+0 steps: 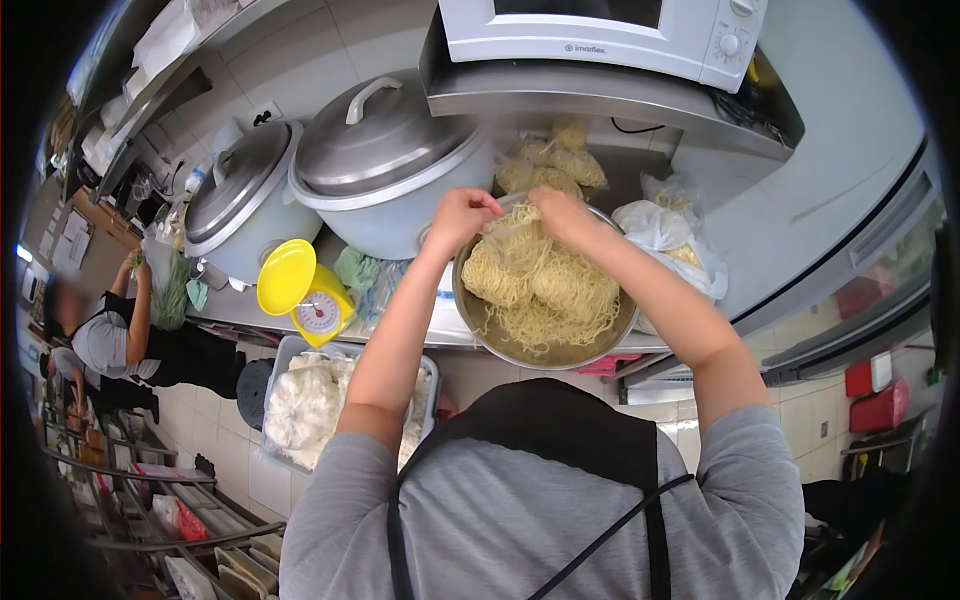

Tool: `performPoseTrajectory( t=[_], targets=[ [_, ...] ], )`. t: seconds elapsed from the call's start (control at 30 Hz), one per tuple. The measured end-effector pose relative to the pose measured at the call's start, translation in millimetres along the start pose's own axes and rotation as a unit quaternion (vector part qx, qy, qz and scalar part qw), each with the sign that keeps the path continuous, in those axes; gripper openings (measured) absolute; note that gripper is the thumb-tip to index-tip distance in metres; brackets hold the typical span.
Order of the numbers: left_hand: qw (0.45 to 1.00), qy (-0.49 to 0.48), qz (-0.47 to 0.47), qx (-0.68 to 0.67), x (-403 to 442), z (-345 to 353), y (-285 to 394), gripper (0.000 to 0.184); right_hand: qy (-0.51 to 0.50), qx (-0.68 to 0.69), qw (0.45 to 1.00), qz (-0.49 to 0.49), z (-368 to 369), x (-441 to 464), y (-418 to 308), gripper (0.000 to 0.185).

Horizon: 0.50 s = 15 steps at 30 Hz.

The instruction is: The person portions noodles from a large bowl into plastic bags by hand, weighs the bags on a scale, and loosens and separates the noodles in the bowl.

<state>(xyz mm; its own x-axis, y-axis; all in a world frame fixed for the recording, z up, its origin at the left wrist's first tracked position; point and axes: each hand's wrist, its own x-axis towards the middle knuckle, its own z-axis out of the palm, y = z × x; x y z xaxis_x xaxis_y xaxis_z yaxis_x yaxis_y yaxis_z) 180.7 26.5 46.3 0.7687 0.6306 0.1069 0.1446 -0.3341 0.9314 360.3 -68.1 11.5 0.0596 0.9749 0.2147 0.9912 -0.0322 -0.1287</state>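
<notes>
Yellow noodles [560, 290] fill a round metal bowl [536, 362] on the counter. Above the bowl's far side, my left hand [466, 218] pinches one side of the opening of a clear plastic bag [516, 240]. My right hand [562, 214], fingers closed, is at the bag's other side. Noodles show inside the bag, which hangs over the pile. Filled noodle bags [550, 165] lie behind my hands, and a white plastic bag [675, 238] sits right of the bowl.
Two large lidded pots [385, 145] [240, 190] stand at the back left. A yellow scale [320, 310] is near the counter edge, above a tub of white bags [300, 405]. A microwave [600, 40] rests on the shelf overhead. Other people [130, 335] stand at far left.
</notes>
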Motion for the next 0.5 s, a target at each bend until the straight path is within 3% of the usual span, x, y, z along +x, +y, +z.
performPoseTrajectory(
  t=[0.03,0.07,0.13,0.17,0.23,0.4,0.47,0.5],
  targets=[
    [0.994,0.006,-0.001,0.11,1.8,-0.1,1.5,0.03,0.051,0.027,0.998,-0.028,-2.7,5.4,2.1,0.036],
    [0.994,0.005,-0.003,0.111,4.4,0.4,3.8,0.03,0.05,0.028,0.998,-0.027,-7.6,13.4,5.8,0.036],
    [0.986,-0.001,-0.026,0.167,11.4,0.4,7.2,0.036,-0.035,0.171,0.984,0.037,-47.4,27.4,-5.1,0.026],
    [0.985,-0.002,-0.027,0.168,15.7,-1.9,6.6,0.036,-0.026,0.216,0.976,0.013,-62.8,32.1,-6.9,0.025],
    [0.988,-0.094,-0.109,-0.046,23.7,-6.2,3.9,0.046,-0.006,0.284,0.959,-0.018,-97.5,39.2,-16.6,0.023],
    [0.961,-0.128,-0.11,-0.221,27.6,-9.5,-7.9,0.044,0.028,0.348,0.937,-0.004,-133.6,55.3,-47.8,0.022],
    [0.949,-0.155,-0.105,-0.252,26.4,-12.7,-12.0,0.041,0.023,0.211,0.975,-0.06,-97.9,84.2,-41.8,0.022],
    [0.951,-0.135,-0.121,-0.252,25.5,-14.7,-12.6,0.039,-0.026,0.186,0.979,-0.076,-83.2,85.2,-40.4,0.023]
  ],
)
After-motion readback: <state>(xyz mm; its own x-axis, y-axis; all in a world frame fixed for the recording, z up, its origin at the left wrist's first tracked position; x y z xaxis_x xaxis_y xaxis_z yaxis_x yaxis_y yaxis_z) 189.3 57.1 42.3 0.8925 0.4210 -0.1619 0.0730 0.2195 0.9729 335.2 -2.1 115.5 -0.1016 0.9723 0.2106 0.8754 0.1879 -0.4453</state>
